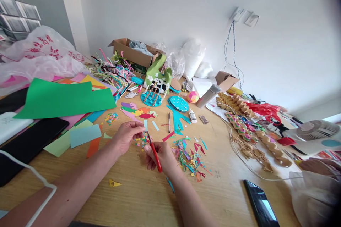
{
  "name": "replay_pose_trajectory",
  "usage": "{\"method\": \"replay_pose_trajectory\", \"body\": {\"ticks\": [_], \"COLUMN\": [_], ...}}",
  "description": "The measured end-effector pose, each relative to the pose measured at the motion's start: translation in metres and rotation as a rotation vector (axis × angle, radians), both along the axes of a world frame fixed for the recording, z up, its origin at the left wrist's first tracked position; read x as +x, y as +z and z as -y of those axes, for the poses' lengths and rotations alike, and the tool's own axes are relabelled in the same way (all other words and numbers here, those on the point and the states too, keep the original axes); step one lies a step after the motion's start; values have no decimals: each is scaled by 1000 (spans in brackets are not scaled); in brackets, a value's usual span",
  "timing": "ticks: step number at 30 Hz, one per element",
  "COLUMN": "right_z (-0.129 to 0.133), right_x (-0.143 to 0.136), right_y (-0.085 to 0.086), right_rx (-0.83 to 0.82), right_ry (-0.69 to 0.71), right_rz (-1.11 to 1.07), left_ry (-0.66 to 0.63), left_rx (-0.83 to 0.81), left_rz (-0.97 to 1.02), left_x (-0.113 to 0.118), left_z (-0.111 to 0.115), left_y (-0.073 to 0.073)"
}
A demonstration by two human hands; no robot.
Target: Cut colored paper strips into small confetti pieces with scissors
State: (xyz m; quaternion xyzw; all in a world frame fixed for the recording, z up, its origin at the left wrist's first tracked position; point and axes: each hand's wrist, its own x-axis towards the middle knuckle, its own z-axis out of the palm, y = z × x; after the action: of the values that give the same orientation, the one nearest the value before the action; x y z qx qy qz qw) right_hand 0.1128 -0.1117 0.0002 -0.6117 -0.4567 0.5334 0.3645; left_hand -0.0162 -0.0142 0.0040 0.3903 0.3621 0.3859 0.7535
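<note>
Bare left forearm (77,186) reaches over brown wooden desk (138,198); left hand (126,134), nearer small rectangular pale-blue paper strip (145,123), seemingly pinches it; right hand (165,156) has grip closed round red-handled metal scissors (155,154), long axis slanting away and left, tips just short of strip

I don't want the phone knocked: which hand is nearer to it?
Right. The right hand, holding scissors, is left of the phone and farther forward; the left hand is even farther left and forward.
</note>
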Motion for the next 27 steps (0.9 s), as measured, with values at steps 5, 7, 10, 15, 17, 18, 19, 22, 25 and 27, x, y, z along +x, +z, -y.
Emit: {"method": "replay_pose_trajectory", "body": {"ticks": [5, 7, 10, 15, 17, 18, 19, 22, 25, 27], "right_z": [-2, -2, -2, -4, -4, -4, -4, -3, -3, -3], "right_x": [0, 0, -1, -1, -1, -1, -1, 1, 2, 3], "right_y": [-4, -4, -4, -1, 0, 0, 0, -2, -2, -2], "right_rx": [-24, -22, -12, -26, -30, -28, -23, -6, -12, -21], "right_ry": [25, 29, 1, -61, -71, -75, -77, -78, -64, -48], "right_rz": [-52, -62, -77, -84, -87, -91, -96, -114, -114, -108], "left_ry": [22, 18, 2, -16, -26, -31, -39, -97, -167, -187], "left_rx": [-47, -80, -117, -116, -105, -98, -89, -61, -39, -30], "left_rz": [48, 47, 34, 17, 9, 8, 9, 12, 0, -11], "left_x": [0, 0, 0, 2, 2, 2, 2, 1, 0, -1], "left_z": [0, 1, 2, 6, 7, 7, 8, 8, 8, 7], "left_y": [-2, -3, -3, -2, -2, -1, -1, -2, -3, -5]}}
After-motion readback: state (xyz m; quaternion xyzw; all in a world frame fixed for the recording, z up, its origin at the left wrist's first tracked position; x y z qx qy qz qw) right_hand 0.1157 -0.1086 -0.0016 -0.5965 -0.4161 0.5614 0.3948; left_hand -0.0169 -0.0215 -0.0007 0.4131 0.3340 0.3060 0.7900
